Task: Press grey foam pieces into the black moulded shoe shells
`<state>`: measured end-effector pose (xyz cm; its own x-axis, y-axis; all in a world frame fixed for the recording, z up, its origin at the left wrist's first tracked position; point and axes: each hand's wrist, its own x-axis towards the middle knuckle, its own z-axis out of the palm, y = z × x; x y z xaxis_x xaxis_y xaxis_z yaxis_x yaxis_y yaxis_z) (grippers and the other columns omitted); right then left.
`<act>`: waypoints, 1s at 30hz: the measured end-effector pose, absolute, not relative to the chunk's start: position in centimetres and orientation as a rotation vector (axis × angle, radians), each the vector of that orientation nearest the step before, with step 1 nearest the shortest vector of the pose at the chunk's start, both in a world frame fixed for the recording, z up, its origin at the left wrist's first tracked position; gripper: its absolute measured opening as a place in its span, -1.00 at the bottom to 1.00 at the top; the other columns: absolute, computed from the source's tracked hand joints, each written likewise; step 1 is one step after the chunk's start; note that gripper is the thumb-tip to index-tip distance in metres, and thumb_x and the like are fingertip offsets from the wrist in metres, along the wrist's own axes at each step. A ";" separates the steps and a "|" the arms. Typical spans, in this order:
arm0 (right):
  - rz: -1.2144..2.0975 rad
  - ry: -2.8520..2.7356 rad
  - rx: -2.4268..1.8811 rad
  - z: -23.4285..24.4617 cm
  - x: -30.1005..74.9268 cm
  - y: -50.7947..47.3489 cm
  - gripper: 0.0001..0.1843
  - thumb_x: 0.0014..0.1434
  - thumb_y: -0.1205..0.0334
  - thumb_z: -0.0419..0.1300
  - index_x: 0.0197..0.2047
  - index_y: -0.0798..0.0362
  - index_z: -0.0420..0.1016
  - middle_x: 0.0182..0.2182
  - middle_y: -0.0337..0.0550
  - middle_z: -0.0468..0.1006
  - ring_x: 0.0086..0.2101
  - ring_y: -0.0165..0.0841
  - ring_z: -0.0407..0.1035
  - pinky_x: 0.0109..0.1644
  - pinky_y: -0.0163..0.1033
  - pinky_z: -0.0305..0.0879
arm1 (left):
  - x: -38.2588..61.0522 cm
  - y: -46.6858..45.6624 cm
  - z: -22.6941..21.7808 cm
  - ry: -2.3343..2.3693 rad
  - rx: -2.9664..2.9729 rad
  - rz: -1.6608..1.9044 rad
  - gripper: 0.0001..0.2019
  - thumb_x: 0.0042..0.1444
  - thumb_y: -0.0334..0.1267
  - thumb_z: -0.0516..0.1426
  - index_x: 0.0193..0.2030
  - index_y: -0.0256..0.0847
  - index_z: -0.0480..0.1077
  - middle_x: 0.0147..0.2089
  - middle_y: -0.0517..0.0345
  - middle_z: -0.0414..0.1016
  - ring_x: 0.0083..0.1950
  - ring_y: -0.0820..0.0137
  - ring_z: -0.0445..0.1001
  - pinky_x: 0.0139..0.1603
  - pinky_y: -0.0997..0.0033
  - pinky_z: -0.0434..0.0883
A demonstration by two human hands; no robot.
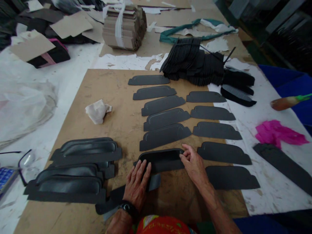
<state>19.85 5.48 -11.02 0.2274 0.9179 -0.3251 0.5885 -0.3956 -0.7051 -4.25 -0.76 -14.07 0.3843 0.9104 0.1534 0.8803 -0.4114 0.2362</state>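
A dark grey moulded piece (161, 161) with a curved, raised hollow lies near the front of the cardboard sheet (109, 84). The right hand (193, 164) is partly closed, its fingers curled over the piece's right end and holding it. The left hand (136, 185) is open and flat, fingers spread, pressing on the piece's near edge. A black wristwatch (129, 208) circles the left wrist, and a flat dark strip (117, 196) lies beneath that hand.

Beyond the hands, two columns of flat grey pieces (165, 136) lie on the cardboard sheet, and the right column reaches its right edge. Two heaps of moulded pieces (85, 151) sit left of the hands, and a crumpled white rag (97, 111) lies further up the sheet.

Past the sheet's far edge are a pile of black pieces (192, 63) and a bundle of cardboard strips (124, 27) tied with white strapping. Left of the sheet, a crumpled clear plastic bag (24, 110) lies beside a pair of glasses (26, 165). To the right lies a pink scrap (279, 133).
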 end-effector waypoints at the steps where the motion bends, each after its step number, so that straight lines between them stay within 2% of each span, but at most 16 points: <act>1: 1.015 -1.387 -2.068 -11.1 19.9 5.5 -0.53 0.01 0.20 0.04 0.02 0.13 0.32 -0.46 -0.23 0.38 -0.51 -0.46 0.25 -0.37 -0.33 0.22 | -4.2 -0.8 -14.2 1.641 2.505 0.409 -0.29 -0.02 -0.58 -0.11 0.32 -0.16 -0.12 0.25 0.00 0.15 0.32 0.25 -0.05 0.25 0.20 -0.02; 10: 0.984 -1.400 -2.096 -11.4 19.9 5.1 -0.52 0.02 0.12 0.04 0.01 0.11 0.33 -0.47 -0.23 0.38 -0.53 -0.45 0.26 -0.39 -0.31 0.19 | -4.1 -1.0 -13.3 1.603 2.580 0.267 -0.31 -0.02 -0.59 -0.11 0.32 -0.30 -0.11 0.24 -0.05 0.15 0.32 0.22 -0.08 0.23 0.21 -0.01; 22: 1.034 -1.334 -2.113 -11.4 19.8 5.0 -0.49 0.02 0.06 0.05 0.02 0.10 0.31 -0.46 -0.23 0.37 -0.53 -0.44 0.25 -0.39 -0.29 0.22 | -4.1 -1.1 -13.1 1.611 2.571 0.208 -0.36 -0.03 -0.62 -0.12 0.25 -0.29 0.08 0.25 0.02 0.15 0.33 0.25 -0.09 0.24 0.24 -0.01; 25: 1.057 -1.287 -2.118 -11.6 19.8 5.0 -0.49 0.01 0.06 0.05 0.03 0.08 0.31 -0.46 -0.24 0.37 -0.55 -0.46 0.23 -0.43 -0.31 0.22 | -4.2 -1.2 -13.4 1.615 2.559 0.276 -0.35 -0.02 -0.60 -0.12 0.27 -0.27 0.03 0.25 0.02 0.15 0.32 0.25 -0.06 0.24 0.24 0.01; 30: 1.108 -1.289 -2.093 -11.3 19.8 5.3 -0.50 0.03 0.11 0.03 0.04 0.11 0.30 -0.45 -0.23 0.36 -0.51 -0.45 0.26 -0.43 -0.33 0.25 | -4.5 -1.2 -13.9 1.615 2.515 0.291 -0.28 0.00 -0.60 -0.11 0.33 -0.16 -0.16 0.25 -0.07 0.11 0.30 0.16 -0.04 0.17 0.18 0.14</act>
<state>19.83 5.33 -11.35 0.2444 0.8829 -0.4009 0.5289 -0.4679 -0.7081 -4.50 -1.24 -13.92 0.4055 0.9099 0.0877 0.8832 -0.4147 0.2191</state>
